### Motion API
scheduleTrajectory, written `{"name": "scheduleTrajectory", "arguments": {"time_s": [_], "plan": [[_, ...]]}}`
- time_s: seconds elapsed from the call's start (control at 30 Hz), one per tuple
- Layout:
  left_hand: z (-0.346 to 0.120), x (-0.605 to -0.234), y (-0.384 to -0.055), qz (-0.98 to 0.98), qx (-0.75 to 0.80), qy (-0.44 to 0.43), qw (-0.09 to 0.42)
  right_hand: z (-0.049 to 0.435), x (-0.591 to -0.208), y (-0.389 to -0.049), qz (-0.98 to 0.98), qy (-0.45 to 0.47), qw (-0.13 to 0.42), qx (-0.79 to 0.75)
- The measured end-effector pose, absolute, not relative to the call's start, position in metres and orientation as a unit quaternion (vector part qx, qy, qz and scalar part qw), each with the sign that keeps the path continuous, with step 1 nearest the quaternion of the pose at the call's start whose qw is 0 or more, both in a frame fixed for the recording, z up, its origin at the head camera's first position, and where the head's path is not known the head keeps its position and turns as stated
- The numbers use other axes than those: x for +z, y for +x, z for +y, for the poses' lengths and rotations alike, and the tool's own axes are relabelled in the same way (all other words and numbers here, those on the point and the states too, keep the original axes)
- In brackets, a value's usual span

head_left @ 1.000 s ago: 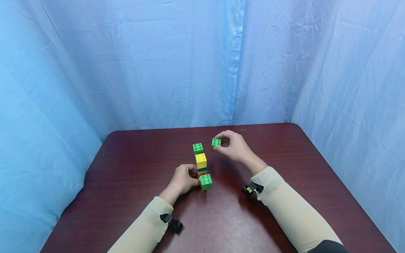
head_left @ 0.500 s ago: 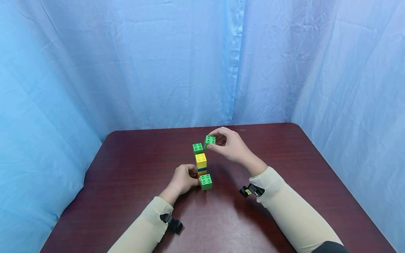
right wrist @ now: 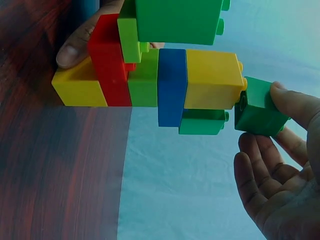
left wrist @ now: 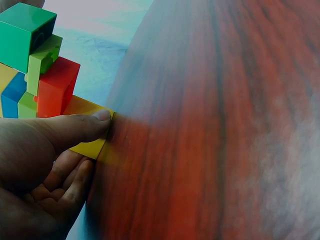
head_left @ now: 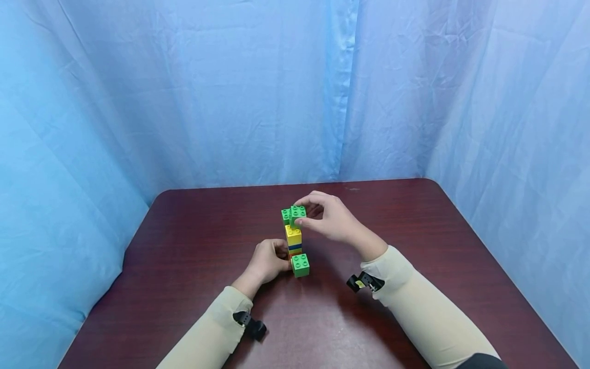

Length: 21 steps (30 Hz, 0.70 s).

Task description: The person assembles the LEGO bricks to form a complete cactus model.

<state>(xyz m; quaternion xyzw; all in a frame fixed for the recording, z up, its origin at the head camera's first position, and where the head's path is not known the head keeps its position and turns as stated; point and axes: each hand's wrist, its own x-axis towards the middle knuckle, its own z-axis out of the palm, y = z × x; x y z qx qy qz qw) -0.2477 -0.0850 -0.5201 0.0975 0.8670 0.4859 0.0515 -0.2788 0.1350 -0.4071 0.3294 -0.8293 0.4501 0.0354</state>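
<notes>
A tower of toy building bricks stands on the table. My left hand (head_left: 265,261) grips its bottom yellow brick (right wrist: 80,87), thumb along one side. Above that come a red brick (right wrist: 112,65), a light green one (right wrist: 144,82), a blue one (right wrist: 171,85) and a yellow top brick (right wrist: 210,77). One green brick (head_left: 300,265) sits out on the near side, over a thin light green piece (right wrist: 129,35). Another green brick (right wrist: 202,120) juts out on the far side. My right hand (head_left: 333,218) pinches a loose green brick (right wrist: 260,107), slightly tilted, right at the top brick's studs.
The dark reddish wooden table (head_left: 198,220) has rounded far corners. Pale blue curtains (head_left: 258,92) hang behind it and on both sides. Small black cameras (head_left: 255,329) are strapped at both sleeve cuffs.
My right hand has carried the green brick leftward, from beside the tower to over its yellow top brick, and has come down a little. My left hand has kept its hold at the base.
</notes>
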Motion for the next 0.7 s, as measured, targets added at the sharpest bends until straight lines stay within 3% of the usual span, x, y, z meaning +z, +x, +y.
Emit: {"name": "scheduleTrajectory", "arguments": {"time_s": [0.7], "plan": [[-0.0865,-0.5207,-0.2470,0.870,0.479,0.105,0.047,0.1265,-0.4030,-0.2721,-0.830,0.361,0.002,0.425]]}}
